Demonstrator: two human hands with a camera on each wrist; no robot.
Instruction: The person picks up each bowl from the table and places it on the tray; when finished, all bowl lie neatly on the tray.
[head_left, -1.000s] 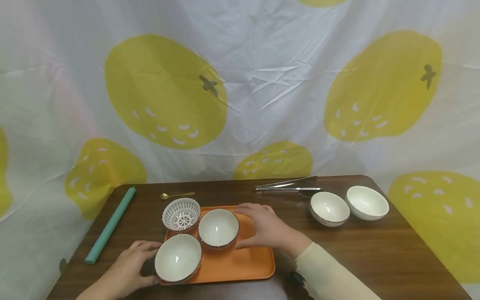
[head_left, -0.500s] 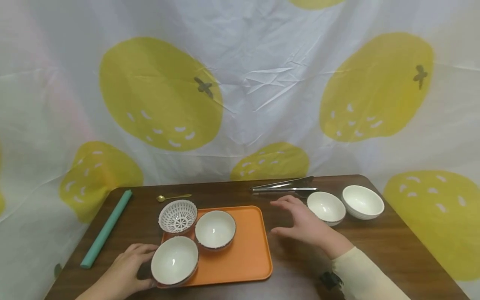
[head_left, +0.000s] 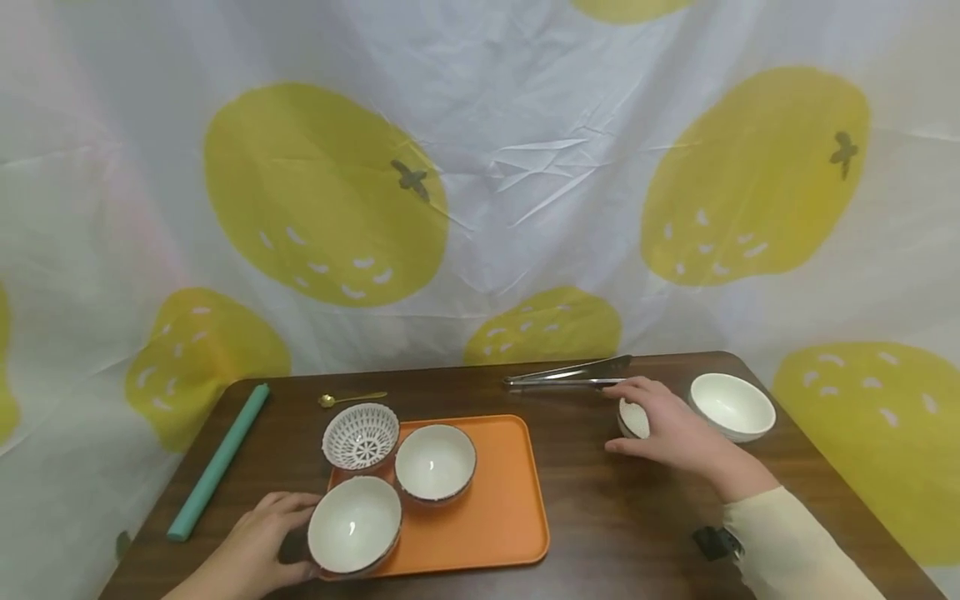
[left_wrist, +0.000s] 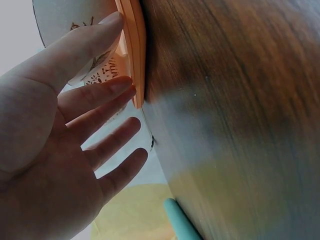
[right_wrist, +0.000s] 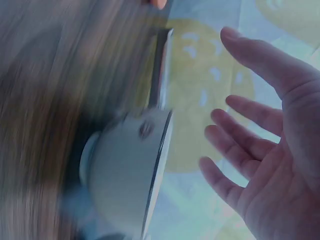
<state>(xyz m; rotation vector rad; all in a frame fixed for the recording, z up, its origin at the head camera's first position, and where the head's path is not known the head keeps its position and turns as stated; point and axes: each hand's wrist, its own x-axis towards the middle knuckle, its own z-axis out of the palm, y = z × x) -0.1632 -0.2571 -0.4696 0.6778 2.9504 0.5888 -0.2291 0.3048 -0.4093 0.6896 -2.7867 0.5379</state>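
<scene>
My left hand [head_left: 262, 533] is at the left side of a white bowl [head_left: 355, 525] on the front left of an orange tray [head_left: 498, 508]. In the left wrist view the fingers [left_wrist: 117, 137] are spread and loosely straight, with the thumb by the bowl and tray edge. Over at the right, my right hand [head_left: 678, 437] is in front of another white bowl [head_left: 633, 419], hiding most of it. The right wrist view shows that bowl [right_wrist: 127, 172] upright, blurred, apart from the outstretched fingers [right_wrist: 250, 107]. A black-patterned bowl [head_left: 361, 437] and a plain white-lined bowl [head_left: 435, 462] also sit on the tray.
One more white bowl [head_left: 731, 404] stands at the table's right rear. Metal tongs [head_left: 566, 375] lie along the back edge, a small gold spoon [head_left: 356, 398] at the back left. A green stick-like roll [head_left: 217, 467] lies along the left edge. A fruit-print curtain [head_left: 525, 192] hangs behind.
My right hand has left the bowl on the tray and moved right, across the table, to the bowl at the right. The left hand stays beside the front-left bowl.
</scene>
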